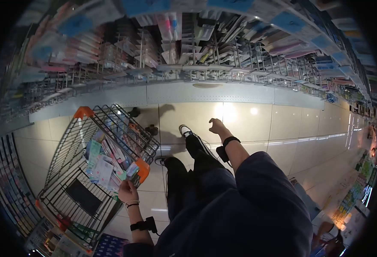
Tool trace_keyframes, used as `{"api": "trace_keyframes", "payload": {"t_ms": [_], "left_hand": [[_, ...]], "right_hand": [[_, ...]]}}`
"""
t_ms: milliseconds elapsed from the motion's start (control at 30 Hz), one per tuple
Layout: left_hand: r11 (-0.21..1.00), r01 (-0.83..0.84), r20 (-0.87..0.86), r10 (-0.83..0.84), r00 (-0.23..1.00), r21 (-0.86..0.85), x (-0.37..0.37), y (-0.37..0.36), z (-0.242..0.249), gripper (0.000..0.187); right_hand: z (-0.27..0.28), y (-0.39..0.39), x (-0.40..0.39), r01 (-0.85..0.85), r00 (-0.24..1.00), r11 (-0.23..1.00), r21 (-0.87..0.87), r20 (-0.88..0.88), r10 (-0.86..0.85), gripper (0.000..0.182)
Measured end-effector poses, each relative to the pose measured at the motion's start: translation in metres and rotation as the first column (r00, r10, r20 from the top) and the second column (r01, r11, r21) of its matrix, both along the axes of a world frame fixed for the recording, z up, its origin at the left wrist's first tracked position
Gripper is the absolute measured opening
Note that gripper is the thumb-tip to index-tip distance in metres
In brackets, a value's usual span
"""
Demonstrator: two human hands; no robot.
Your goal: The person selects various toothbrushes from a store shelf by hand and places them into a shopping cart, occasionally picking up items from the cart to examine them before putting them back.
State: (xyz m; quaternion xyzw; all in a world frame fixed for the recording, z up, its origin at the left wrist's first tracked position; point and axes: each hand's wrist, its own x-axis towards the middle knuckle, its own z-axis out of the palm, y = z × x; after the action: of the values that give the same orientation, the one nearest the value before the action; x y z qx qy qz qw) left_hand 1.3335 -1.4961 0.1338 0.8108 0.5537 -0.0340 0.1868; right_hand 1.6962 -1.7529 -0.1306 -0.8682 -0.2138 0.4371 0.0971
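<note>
A wire shopping cart (70,150) with orange corners is on my left, seen from above. Several flat packages (105,168) are piled inside it. My left hand (129,192) is at the cart's near side rim, below the orange corner, with its fingers drawn together beside the packages. Whether it grips the rim or a package cannot be made out. Over the floor in front of me is my right hand (217,126), apart from everything. Its fingers are loosely bent, with thumb and forefinger apart, and nothing shows in them.
Ahead, shelving (214,47) hung with many packaged goods stands on a grey base (248,94). More shelving (15,184) lines the left. Shiny floor tiles (291,120) stretch off to the right. A blue patterned box (111,245) sits near the cart, and displays (351,188) stand at right.
</note>
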Motion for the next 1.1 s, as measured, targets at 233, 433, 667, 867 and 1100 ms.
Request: {"api": "trace_keyframes", "payload": {"t_ms": [233, 433, 667, 867, 1100], "left_hand": [[0.998, -0.026, 0.074, 0.022, 0.997, 0.050, 0.003, 0.003, 0.001, 0.013], [0.993, -0.110, 0.212, 0.098, 0.972, 0.046, 0.006, 0.008, 0.000, 0.009], [0.978, -0.074, 0.352, 0.000, 0.936, 0.195, -0.006, 0.012, -0.006, 0.013], [0.992, -0.092, 0.357, 0.056, 0.932, 0.083, -0.011, 0.009, 0.000, 0.014], [0.990, -0.051, 0.346, 0.002, 0.938, 0.132, -0.012, 0.010, -0.006, 0.014]], "right_hand": [[0.008, 0.033, 0.012, -0.076, 0.997, 0.994, 0.083, 0.023, 0.074, 0.037], [0.028, 0.032, -0.039, -0.147, 0.987, 0.988, 0.046, -0.051, 0.150, 0.030], [0.056, -0.001, -0.102, -0.483, 0.867, 0.871, -0.089, -0.192, 0.461, 0.029], [0.082, 0.005, -0.075, -0.402, 0.916, 0.914, -0.058, -0.010, 0.402, 0.031], [0.074, 0.008, 0.071, -0.144, 0.735, 0.954, 0.264, 0.673, -0.075, 0.042]]}}
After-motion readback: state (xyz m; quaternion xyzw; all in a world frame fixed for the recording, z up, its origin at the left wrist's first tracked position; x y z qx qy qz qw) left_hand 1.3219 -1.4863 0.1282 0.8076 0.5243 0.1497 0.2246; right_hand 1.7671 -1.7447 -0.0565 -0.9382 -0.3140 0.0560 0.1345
